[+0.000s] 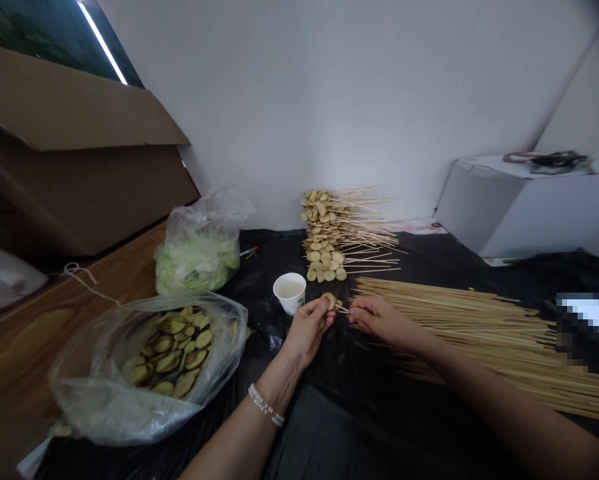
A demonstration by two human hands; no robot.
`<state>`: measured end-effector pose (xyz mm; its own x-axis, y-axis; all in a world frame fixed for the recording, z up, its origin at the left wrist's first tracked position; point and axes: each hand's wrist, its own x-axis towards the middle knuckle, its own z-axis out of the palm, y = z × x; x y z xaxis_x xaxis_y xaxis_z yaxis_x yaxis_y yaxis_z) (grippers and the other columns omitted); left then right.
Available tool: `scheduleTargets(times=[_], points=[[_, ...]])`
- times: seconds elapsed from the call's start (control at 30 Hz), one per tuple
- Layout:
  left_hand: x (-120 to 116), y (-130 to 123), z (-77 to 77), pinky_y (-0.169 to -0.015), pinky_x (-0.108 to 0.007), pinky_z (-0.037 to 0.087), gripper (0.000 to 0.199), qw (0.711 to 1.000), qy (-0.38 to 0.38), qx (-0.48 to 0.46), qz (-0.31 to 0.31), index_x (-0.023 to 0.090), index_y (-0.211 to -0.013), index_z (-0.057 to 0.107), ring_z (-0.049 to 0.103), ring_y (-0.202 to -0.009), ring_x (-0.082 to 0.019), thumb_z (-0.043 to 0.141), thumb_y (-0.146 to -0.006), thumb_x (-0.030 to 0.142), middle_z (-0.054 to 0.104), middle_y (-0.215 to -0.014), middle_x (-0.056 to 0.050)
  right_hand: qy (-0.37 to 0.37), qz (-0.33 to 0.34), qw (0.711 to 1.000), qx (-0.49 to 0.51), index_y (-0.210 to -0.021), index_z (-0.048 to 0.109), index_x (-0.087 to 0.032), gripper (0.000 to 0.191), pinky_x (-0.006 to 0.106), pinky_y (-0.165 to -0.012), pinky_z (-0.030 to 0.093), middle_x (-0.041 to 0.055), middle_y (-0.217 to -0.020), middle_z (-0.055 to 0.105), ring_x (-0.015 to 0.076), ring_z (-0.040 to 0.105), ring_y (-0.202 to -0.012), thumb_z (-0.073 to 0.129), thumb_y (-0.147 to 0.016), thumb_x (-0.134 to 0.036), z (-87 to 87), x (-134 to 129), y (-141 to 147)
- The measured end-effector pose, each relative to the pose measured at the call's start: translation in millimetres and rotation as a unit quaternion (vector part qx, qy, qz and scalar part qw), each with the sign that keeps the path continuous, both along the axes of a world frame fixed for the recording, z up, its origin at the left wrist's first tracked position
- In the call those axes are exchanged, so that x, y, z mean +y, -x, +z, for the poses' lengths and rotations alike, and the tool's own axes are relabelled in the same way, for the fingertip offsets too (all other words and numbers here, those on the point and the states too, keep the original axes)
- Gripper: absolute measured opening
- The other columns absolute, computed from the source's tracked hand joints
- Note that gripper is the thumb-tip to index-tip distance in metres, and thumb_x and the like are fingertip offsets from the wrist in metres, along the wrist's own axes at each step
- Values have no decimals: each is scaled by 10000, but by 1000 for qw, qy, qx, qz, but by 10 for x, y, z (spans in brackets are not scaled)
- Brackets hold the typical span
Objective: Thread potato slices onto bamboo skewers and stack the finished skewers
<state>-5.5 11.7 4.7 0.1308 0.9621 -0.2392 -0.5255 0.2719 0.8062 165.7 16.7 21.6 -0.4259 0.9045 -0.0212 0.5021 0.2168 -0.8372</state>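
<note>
My left hand [306, 328] is closed around a few potato slices [330, 301], pinching them between thumb and fingers. Just to its right, my right hand [374, 317] grips a thin wooden skewer [343, 310], whose tip end meets the slices. How far the skewer passes into them is hidden by the fingers. Behind both hands lies a stack of finished-looking potato skewers [324, 237], slices on the left and sticks pointing right. A large bundle of bare skewers [469, 327] spreads under and beyond my right forearm. To the left, an open plastic bag [94, 393] holds loose potato slices [179, 347].
A white paper cup [290, 293] stands beside my left hand. Behind the open bag sits a clear bag of pale green vegetable pieces [199, 260]. A cardboard box [79, 180] is at the left, a white box [524, 200] at the right. Black plastic sheeting [329, 427] covers the work surface.
</note>
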Motion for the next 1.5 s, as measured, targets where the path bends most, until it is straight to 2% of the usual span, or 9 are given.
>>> scheduleTargets(times=[0.13,0.3,0.37,0.67,0.97,1.1,1.27,1.37,1.5], points=[[10,0,-7,-582,-115,459,239,1000,3,-1,14,96,-745,695,568,-597,-35,804,-625,272,678,-739,-45,-154,-15,986,-65,-748,558,-175,199,239,-602,353,4,-669,580,132,510,-628,439,-888,-251,8,-35,-3],[16,4,-7,-565,-108,462,213,999,20,-5,26,103,-739,683,560,-580,-31,790,-650,265,670,-720,-40,-295,-4,923,-247,-874,585,-153,213,264,-613,315,87,-827,636,167,549,-710,374,-900,-154,-73,-101,3],[11,3,-9,-559,-108,463,209,1000,24,-6,19,103,-744,683,560,-578,-31,790,-651,257,672,-726,-42,-297,-6,915,-273,-888,588,-153,216,266,-590,294,88,-826,644,160,546,-678,375,-880,-122,-101,-107,12],[-24,-11,-2,-580,-116,453,265,1000,5,7,-6,95,-741,695,568,-606,-40,813,-608,291,671,-724,-45,-77,7,995,-69,-657,548,-172,261,227,-543,318,-7,-570,556,120,480,-540,395,-869,-173,-74,-12,32],[-19,-20,-17,-572,-119,448,244,1000,23,4,15,92,-734,694,555,-584,-36,806,-623,279,666,-712,-47,-308,-2,918,-249,-878,598,-151,237,265,-589,287,88,-802,633,157,530,-672,389,-812,-62,-135,-163,54],[-27,-20,-27,-585,-124,449,279,1000,10,14,4,92,-752,698,558,-600,-40,814,-607,299,669,-730,-51,-231,-23,962,-143,-742,573,-174,216,247,-577,299,38,-697,611,132,499,-613,391,-855,-151,-110,-104,51],[-39,-30,-20,-575,-131,440,326,999,-10,31,-22,87,-758,697,540,-590,-37,807,-607,354,669,-737,-57,5,23,1000,-19,-682,529,-179,229,221,-499,300,-26,-525,511,113,445,-497,382,-850,-228,-85,8,10],[-41,-39,-17,-576,-128,437,325,999,-9,31,-13,88,-761,699,539,-591,-34,813,-599,345,666,-731,-51,-107,4,989,-98,-720,558,-166,223,239,-538,302,13,-614,573,125,479,-555,376,-847,-180,-82,-47,14],[-40,-50,-32,-569,-124,431,313,1000,0,21,1,97,-741,693,531,-575,-30,824,-583,333,659,-703,-39,-304,-4,920,-246,-879,600,-146,251,273,-577,283,86,-822,632,157,524,-663,364,-826,-77,-109,-179,50]])
